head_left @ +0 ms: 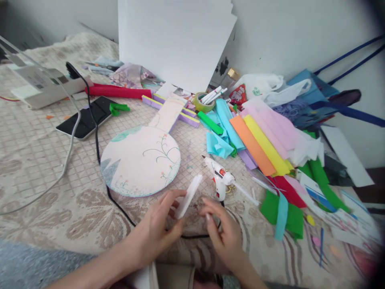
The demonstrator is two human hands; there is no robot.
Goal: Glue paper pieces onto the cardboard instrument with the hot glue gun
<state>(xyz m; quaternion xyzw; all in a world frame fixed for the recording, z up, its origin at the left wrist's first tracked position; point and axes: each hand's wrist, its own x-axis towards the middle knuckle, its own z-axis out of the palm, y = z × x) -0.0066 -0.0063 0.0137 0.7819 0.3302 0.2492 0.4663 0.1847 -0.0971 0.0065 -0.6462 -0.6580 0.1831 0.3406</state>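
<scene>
Left hand [161, 224] pinches white foam piece [189, 196], long axis tilted up-right from its fingers. Right hand [221, 226] empty, half-curled, just right of piece; glue gun [220, 179] just beyond.

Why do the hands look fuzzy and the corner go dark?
In the head view, the right hand and left hand smear from motion blur; the round fan stays sharper; the top-right corner darkens and edges bend from the lens.

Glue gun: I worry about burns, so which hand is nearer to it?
Right. The right hand lies just below the glue gun; the left hand, holding a white piece, sits further left.
</scene>
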